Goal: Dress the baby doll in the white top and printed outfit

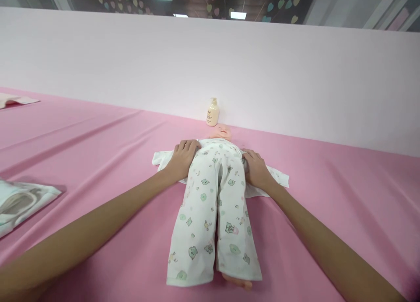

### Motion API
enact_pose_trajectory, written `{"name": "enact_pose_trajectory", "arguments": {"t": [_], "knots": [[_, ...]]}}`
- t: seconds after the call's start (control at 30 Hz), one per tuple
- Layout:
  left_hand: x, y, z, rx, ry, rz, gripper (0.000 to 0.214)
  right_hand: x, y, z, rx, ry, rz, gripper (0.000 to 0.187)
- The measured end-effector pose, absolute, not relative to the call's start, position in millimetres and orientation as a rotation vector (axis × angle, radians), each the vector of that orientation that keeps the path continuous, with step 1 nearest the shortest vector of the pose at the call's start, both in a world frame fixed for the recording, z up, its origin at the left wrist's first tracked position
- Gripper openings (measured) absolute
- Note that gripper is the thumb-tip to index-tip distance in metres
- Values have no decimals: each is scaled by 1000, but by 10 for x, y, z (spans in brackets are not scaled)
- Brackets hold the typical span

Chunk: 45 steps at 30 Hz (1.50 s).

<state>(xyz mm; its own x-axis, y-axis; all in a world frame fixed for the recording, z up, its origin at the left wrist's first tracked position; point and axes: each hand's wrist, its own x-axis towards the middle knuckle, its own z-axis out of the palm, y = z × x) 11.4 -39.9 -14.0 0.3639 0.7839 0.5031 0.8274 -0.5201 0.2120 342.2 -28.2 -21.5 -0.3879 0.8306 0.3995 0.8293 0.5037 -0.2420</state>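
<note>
A baby doll [223,131] lies on its back with its head toward the wall. White printed trousers [200,214] cover its legs, and one foot [239,282] pokes out below a hem. A white top [278,176] is spread beneath, its sleeves lying out to both sides. At the left side of the waist, my left hand [185,159] has its fingers bent over the trousers' edge. My right hand [256,168] grips the opposite side of the waist, fingers curled and thumb partly hidden by the cloth.
A cream pump bottle [213,113] stands behind the doll's head, against the white wall [295,83]. Pink cloth [108,157] with creases covers the surface. Folded white fabric [26,203] lies at the left edge, and a pale pink cloth [18,100] farther back.
</note>
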Motion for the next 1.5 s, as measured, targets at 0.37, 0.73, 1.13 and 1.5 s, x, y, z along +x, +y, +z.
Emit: {"name": "enact_pose_trajectory", "arguments": {"t": [0.37,0.73,1.13,1.5], "knots": [[180,-423,-288,-2474,-1546,-1062,60,3282,-311,-359,-1402,-2034,37,26],[288,-433,-273,-2436,-1586,-917,58,3248,-375,-412,-1391,-2045,-66,28],[240,-414,-341,-2452,-1615,-1029,69,3243,-397,-406,-1375,-2080,-141,34],[318,-352,-298,-2389,-1638,-1069,48,3214,-439,-394,-1371,-2014,-96,29]]}}
